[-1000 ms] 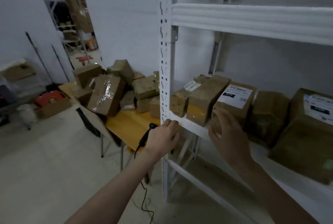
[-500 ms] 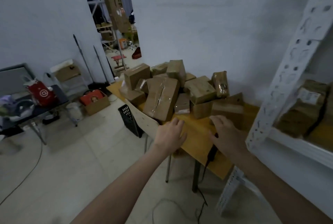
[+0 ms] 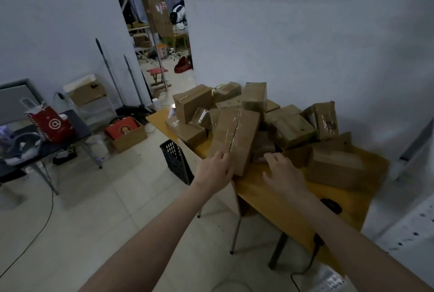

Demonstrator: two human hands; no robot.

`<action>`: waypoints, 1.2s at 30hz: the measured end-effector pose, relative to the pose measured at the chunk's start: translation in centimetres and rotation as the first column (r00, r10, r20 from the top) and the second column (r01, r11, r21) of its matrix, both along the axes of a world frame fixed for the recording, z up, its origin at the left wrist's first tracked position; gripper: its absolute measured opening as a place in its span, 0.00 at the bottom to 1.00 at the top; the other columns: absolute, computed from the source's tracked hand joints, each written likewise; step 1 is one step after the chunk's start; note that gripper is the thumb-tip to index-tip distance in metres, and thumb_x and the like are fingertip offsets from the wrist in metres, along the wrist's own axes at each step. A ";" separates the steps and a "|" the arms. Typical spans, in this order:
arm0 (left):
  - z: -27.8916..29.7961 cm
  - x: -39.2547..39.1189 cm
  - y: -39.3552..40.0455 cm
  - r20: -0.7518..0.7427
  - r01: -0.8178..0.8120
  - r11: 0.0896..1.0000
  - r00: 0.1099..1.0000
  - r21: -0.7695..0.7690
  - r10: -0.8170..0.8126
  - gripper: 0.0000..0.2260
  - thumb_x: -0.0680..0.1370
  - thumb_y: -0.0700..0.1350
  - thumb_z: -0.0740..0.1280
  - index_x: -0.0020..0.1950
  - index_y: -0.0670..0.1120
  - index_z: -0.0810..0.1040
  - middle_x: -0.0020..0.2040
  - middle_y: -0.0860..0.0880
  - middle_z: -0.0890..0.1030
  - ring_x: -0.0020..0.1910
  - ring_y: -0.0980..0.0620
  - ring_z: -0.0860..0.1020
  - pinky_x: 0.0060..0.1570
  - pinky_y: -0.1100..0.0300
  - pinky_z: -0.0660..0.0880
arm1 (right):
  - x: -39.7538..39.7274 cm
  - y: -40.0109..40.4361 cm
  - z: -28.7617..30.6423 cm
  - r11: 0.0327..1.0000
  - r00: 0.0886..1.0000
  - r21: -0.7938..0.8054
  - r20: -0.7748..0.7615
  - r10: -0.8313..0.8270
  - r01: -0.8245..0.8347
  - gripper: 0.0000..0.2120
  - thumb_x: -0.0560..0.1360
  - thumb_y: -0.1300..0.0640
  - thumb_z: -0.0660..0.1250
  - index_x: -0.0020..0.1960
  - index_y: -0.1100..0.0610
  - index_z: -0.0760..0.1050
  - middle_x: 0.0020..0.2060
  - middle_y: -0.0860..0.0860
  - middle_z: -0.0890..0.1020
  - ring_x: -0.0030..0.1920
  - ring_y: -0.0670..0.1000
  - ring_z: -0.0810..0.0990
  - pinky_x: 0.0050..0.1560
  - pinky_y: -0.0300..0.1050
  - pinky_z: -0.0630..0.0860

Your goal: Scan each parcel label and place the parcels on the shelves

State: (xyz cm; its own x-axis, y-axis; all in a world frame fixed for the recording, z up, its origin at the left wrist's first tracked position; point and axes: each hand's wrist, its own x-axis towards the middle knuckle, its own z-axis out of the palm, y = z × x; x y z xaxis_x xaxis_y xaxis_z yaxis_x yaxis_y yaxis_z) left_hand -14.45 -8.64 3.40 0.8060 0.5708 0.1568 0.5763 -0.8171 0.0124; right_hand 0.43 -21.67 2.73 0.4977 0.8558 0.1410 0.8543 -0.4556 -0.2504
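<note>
I am reaching both hands toward the heap of parcels on the table (image 3: 277,200). My left hand (image 3: 215,172) is lying with loosely spread fingers (image 3: 220,154) against the near left face of the tall parcel (image 3: 236,138), touching it but not yet curling round it. My right hand (image 3: 283,174) is hovering just to the right of that parcel, fingers relaxed and holding nothing.

What I am worrying about is the pile (image 3: 258,118) itself. The tall parcel is standing tilted, leaning back into the boxes beyond my fingers, and I judge that it is propping some of them. If I am pulling it out one-sided with only my left fingers, the boxes behind may be sliding forward, and the parcel sits right at the table's near edge, over the black crate (image 3: 175,160) and the floor to the left of my left hand. Its clear tape looks slick, so a loose grip could be slipping. The scanner (image 3: 331,205) is lying near the table's front edge, right of my right hand, and its cable is hanging off the table, easy to snag.

The parcel is plain brown cardboard, long and flat-sided, wrapped in glossy tape with a seam down its face. I am seeing no label on the side turned toward me.
</note>
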 end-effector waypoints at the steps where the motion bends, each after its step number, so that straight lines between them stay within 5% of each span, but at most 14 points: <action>1: -0.2 0.4 1.2 -0.012 -0.009 1.000 1.000 -0.003 0.009 0.15 0.82 0.53 0.57 0.64 0.47 0.71 0.56 0.49 0.76 0.45 0.50 0.78 0.29 0.62 0.63 | 0.5 1.3 -0.4 1.000 1.000 -0.009 -0.020 -0.002 0.001 0.22 0.79 0.52 0.61 0.72 0.52 0.62 0.66 0.51 0.69 0.65 0.52 0.70 0.55 0.45 0.77; 14: -1.4 12.7 19.8 -0.016 -0.005 0.999 1.000 -0.032 0.004 0.12 0.82 0.54 0.57 0.57 0.48 0.72 0.45 0.53 0.69 0.36 0.56 0.70 0.28 0.64 0.58 | 12.6 19.3 -2.9 0.995 0.992 -0.034 -0.069 -0.101 0.099 0.23 0.79 0.50 0.62 0.71 0.53 0.63 0.64 0.51 0.70 0.62 0.51 0.72 0.50 0.40 0.75; 21: -2.3 20.3 26.2 0.050 0.110 0.993 0.993 -0.051 -0.107 0.13 0.82 0.54 0.57 0.62 0.49 0.73 0.57 0.51 0.76 0.42 0.55 0.75 0.36 0.62 0.72 | 17.7 26.5 -1.0 0.967 0.969 0.085 -0.067 -0.237 0.242 0.28 0.76 0.46 0.65 0.71 0.54 0.60 0.71 0.59 0.61 0.65 0.57 0.70 0.57 0.50 0.77; 29: -3.1 26.1 33.3 0.027 0.200 0.978 0.980 -0.065 -0.199 0.16 0.82 0.51 0.58 0.69 0.48 0.69 0.61 0.48 0.75 0.42 0.53 0.76 0.38 0.60 0.77 | 21.6 34.6 0.8 0.884 0.885 0.064 -0.094 -0.456 0.463 0.43 0.72 0.34 0.64 0.77 0.48 0.47 0.76 0.61 0.45 0.74 0.67 0.51 0.70 0.62 0.62; 36: -4.6 28.8 39.4 0.035 0.283 0.952 0.959 -0.117 -0.281 0.14 0.81 0.50 0.59 0.66 0.48 0.70 0.60 0.47 0.76 0.49 0.50 0.78 0.43 0.57 0.78 | 24.0 39.1 -0.1 0.830 0.818 -0.065 -0.140 -0.558 0.554 0.38 0.71 0.35 0.65 0.74 0.45 0.54 0.74 0.60 0.46 0.71 0.69 0.55 0.62 0.63 0.70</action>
State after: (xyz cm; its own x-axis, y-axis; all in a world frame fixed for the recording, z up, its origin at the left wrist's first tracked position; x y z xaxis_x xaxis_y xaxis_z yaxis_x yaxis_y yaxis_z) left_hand 14.31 30.73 -1.21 0.9346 0.3360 0.1169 0.3213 -0.9383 0.1278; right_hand 24.40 17.43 2.68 0.9032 0.4290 0.0138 0.4080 -0.8482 -0.3377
